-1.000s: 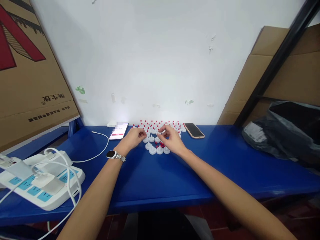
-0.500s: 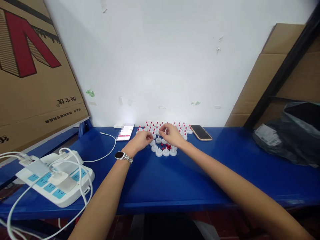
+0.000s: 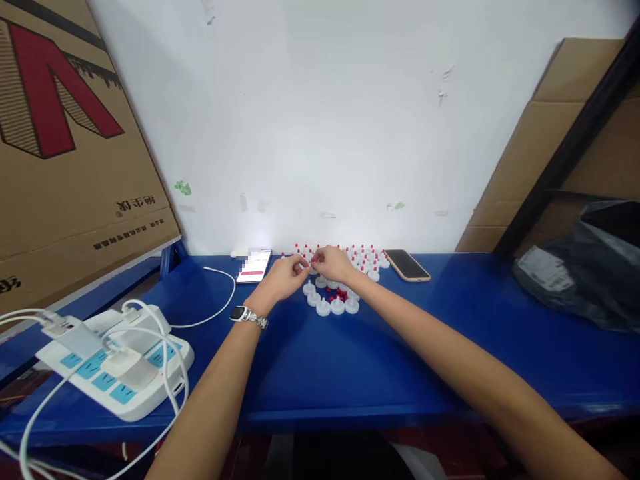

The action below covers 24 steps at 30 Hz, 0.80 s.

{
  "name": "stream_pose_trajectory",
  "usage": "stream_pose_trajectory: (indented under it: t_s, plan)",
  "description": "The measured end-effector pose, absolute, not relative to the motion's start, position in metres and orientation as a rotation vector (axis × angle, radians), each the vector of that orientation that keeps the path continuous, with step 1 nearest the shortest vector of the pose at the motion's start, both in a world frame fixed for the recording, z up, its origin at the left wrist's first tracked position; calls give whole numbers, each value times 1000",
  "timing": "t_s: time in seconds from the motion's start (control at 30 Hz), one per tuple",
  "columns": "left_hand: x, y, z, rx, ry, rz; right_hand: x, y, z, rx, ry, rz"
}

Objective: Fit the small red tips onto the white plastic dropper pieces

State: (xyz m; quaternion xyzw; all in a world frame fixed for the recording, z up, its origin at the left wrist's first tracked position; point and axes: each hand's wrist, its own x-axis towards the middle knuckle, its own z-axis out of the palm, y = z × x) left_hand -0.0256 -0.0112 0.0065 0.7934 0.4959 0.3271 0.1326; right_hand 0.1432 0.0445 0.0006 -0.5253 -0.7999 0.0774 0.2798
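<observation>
The step in hand looks like putting a small red cap on a white piece; take the spot where the hands meet as the middle of the clock. The left hand (image 3: 287, 275) comes in from about 8 o'clock and the right hand (image 3: 333, 265) from 3 o'clock; on both, the thumb and fingers are pinched close, with tips nearly meeting; a bit of red shows by the right fingers, but it is too small to tell what either hand has hold of. This move seems to call for a light grip, good lining up and a soft, straight push; a tilted cap might slip off.

White pieces with bare spouts (image 3: 337, 307) stand from 6 round to 4 o'clock; each has a round, flat base like a thick coin and a thin spout on top; they look like smooth, cloudy plastic. Loose red caps (image 3: 341, 294) lie in a heap at 4 o'clock, just behind the front row; they look tiny and stubby. Pieces with red tops (image 3: 363, 259) crowd together at 3 o'clock; a dark phone (image 3: 407, 265) lies beyond them; a lit phone (image 3: 254, 268) lies at 9 o'clock; the blue counter (image 3: 345, 367) looks hard, smooth and a little shiny.
</observation>
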Motion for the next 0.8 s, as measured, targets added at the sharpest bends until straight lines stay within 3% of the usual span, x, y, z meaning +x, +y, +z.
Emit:
stream_pose_trajectory:
  t_s: [0.2,0.63,0.8]
  plan:
    - [-3,-21,10,2334,1316,1177,169,0,6,-1019,-2037,422]
    - [17,-29,7,2626,1318,990,184,-34,10,-1027,-1823,512]
    - [28,-24,4,2384,1371,1144,184,-33,13,-934,-1875,299]
